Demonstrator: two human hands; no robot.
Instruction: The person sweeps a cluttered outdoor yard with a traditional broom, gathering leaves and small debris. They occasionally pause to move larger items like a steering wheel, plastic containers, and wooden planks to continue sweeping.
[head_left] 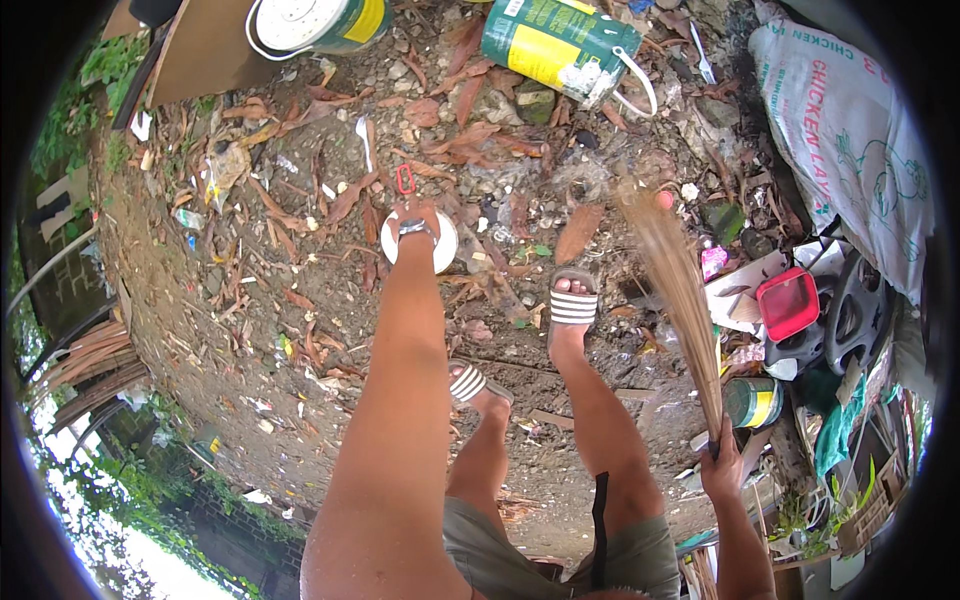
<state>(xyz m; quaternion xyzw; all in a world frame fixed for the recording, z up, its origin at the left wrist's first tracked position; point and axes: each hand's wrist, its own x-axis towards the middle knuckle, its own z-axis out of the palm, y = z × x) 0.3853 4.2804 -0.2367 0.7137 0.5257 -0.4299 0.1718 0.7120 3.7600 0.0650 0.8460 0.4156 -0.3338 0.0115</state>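
My right hand [721, 468] grips the dark handle end of a stick broom [690, 320]. Its bristles reach up and away over the littered ground, smeared by motion near their tips. Straight ahead stretches my left arm, with a metallic band near the wrist. The left hand [415, 214] is over a white round disc [447, 243], which looks like a lid. Whether it holds the disc or only hovers over it, I cannot tell, and its fingers do not show clearly. Just beyond the left hand is a small red rectangular ring [405, 179].
Green and yellow buckets [550, 50] lie or stand at the far side, one lidded white [300, 20]. On the right are a printed sack [840, 130], a red tray [788, 304], black plastic parts [857, 310] and a small green can [752, 402]. Dry leaves and scraps litter the soil.
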